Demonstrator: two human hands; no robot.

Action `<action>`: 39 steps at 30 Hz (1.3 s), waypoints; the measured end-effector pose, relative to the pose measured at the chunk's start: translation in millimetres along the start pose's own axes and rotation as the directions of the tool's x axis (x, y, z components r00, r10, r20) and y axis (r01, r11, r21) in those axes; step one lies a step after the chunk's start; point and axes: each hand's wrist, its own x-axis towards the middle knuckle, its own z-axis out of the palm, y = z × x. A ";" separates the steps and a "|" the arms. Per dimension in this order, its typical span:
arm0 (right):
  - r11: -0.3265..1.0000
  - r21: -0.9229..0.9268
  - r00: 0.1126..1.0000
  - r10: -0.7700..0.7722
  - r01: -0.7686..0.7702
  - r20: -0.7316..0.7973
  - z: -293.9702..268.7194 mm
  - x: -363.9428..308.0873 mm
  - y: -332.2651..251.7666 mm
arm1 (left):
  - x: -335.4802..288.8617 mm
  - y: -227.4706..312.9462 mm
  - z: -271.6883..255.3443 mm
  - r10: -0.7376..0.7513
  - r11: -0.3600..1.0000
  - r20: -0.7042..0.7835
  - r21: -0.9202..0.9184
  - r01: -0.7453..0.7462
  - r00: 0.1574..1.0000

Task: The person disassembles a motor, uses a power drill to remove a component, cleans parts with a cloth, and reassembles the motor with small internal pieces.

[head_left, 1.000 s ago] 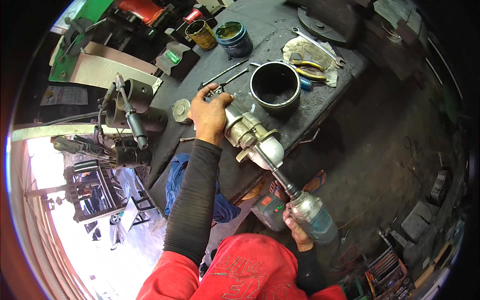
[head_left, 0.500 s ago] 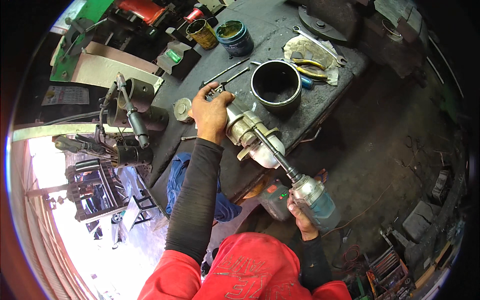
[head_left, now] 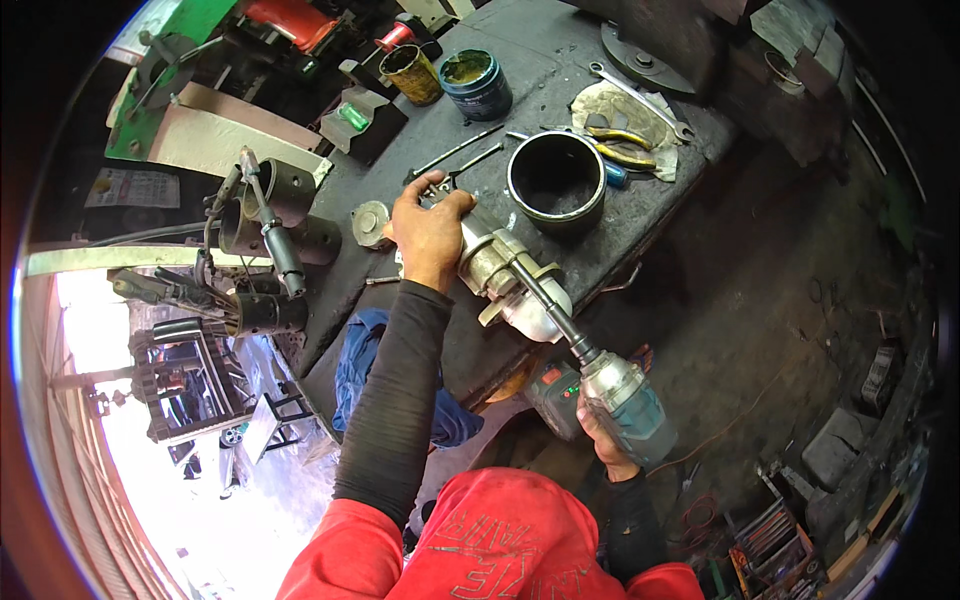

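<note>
My left hand (head_left: 430, 230) is wrapped over the far end of a metal starter motor housing (head_left: 490, 262), which lies at the bench's near edge. A rounded silver nose (head_left: 540, 310) points back toward me. My right hand (head_left: 603, 437) grips a teal and silver cordless impact wrench (head_left: 632, 405); its battery end (head_left: 553, 398) shows a small green light. From the wrench a long socket extension (head_left: 548, 305) runs along the housing's right side, its tip against the flange. Just right of the housing stands an open black metal cylinder (head_left: 557, 180). Left of my hand is a round metal cap (head_left: 370, 224).
On the dark bench (head_left: 540, 60) stand a blue grease tub (head_left: 477, 88) and a yellow can (head_left: 411, 76). Yellow-handled pliers (head_left: 622, 148) and a combination wrench (head_left: 640, 100) lie on a rag. A blue cloth (head_left: 362, 370) hangs at the near edge. Pipe holders (head_left: 268, 310) carry tools on the left.
The whole view has shifted slightly, so the bench things sit a little lower and to the right. Both hands keep their holds; the extension remains against the housing.
</note>
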 end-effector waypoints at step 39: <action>0.860 0.476 0.982 0.182 -0.183 0.048 -56.8 25.1 -123.4 | -13.7 5.4 2.0 0.077 0.971 -0.096 0.231 -0.053 0.992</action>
